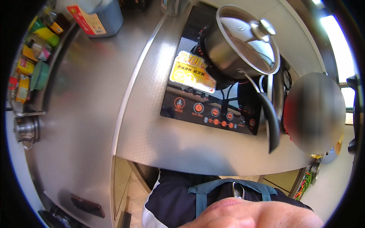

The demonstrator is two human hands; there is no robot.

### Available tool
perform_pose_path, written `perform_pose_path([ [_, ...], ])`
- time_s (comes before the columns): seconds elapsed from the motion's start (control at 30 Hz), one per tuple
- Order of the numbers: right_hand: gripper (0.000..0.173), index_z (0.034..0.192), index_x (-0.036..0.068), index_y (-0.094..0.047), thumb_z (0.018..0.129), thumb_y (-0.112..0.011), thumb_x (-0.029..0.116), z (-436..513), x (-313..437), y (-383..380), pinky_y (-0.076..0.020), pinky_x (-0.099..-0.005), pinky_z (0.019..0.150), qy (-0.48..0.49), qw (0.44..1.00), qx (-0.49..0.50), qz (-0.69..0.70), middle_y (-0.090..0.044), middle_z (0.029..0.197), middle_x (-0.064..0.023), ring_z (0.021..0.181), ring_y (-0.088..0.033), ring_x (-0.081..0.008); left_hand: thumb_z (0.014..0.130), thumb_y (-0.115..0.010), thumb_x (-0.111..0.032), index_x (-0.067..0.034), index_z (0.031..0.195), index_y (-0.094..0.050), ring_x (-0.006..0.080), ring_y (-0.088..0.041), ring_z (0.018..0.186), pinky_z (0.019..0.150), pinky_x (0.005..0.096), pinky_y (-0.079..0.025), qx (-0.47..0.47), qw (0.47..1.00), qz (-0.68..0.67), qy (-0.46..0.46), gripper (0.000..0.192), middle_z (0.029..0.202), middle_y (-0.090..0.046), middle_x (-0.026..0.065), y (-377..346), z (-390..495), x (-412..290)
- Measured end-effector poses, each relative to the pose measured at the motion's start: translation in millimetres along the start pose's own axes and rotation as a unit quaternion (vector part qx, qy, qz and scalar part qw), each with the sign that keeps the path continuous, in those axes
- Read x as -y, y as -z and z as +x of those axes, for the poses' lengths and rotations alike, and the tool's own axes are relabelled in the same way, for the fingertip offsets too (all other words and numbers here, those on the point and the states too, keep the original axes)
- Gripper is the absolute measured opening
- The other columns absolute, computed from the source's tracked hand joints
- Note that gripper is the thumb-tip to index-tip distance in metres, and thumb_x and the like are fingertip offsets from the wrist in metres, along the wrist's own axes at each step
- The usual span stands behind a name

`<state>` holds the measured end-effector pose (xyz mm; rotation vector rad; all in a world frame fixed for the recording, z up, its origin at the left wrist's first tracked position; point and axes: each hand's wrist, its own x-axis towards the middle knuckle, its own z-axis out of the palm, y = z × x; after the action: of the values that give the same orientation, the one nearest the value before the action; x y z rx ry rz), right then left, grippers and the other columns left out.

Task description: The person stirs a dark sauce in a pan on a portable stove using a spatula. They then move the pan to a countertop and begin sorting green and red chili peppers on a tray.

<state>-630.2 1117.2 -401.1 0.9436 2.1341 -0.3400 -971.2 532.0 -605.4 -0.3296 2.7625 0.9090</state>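
Note:
Neither my left hand nor my right hand is in view. Before me, a stainless-steel saucepan (pixel 219 58) stands on a black glass-topped induction cooker (pixel 182 112). A glass lid (pixel 236 34) with a metal rim and a metal knob (pixel 261 28) covers the pan. Its black handle (pixel 271 122) reaches over the cooker's front right side towards me. A yellow and white sticker (pixel 192 72) with writing is on the cooker top. Orange-marked control buttons (pixel 215 112) run along the cooker's near edge. What the pan holds is not clear through the reflections.
A stainless-steel countertop (pixel 85 114) extends left, with a raised metal strip (pixel 134 82) across it. A grey plastic container (pixel 108 20) stands far left. Packets and a green bowl (pixel 40 74) line the left edge. A dark flat object (pixel 87 205) lies near left. A blurred oval hides things at right.

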Motion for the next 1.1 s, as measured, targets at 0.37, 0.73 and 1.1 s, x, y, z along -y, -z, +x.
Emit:
perform_pose_path([
  [0.37, 0.031, 0.098, 0.012, -0.067, 0.086, -0.057, 0.039, 14, 50, 23, -0.0501, -0.0469, 0.077, -0.003, 0.999, -0.017, -0.032, -0.066, 0.096, -0.0163, 0.093, -0.064, -0.0359, 0.083, -0.057, -0.028, -0.001, 0.099, -0.067, 0.0352, -0.064, 0.087, 0.081, 0.0460, -0.050, -0.056, 0.996, -0.063, 0.034, 0.033, 0.100, -0.068, 0.0181, -4, 49, 13],
  [0.73, 0.032, 0.098, 0.011, -0.067, 0.086, -0.057, 0.040, 39, 76, 36, -0.0504, -0.0471, 0.076, 0.030, 0.998, -0.032, -0.040, -0.066, 0.093, -0.0167, 0.091, -0.064, -0.0363, 0.084, -0.058, -0.029, -0.001, 0.100, -0.067, 0.0347, -0.064, 0.088, 0.081, 0.0453, -0.050, -0.065, 0.993, -0.091, 0.048, 0.034, 0.100, -0.068, 0.0180, 0, 54, 11],
  [1.1, 0.034, 0.097, 0.011, -0.067, 0.087, -0.056, 0.041, 45, 93, 45, -0.0507, -0.0472, 0.075, 0.047, 0.996, -0.044, -0.054, -0.065, 0.091, -0.0171, 0.089, -0.064, -0.0368, 0.084, -0.058, -0.030, 0.000, 0.101, -0.067, 0.0343, -0.064, 0.090, 0.082, 0.0446, -0.049, -0.074, 0.989, -0.119, 0.054, 0.035, 0.101, -0.068, 0.0178, 4, 63, 15],
])
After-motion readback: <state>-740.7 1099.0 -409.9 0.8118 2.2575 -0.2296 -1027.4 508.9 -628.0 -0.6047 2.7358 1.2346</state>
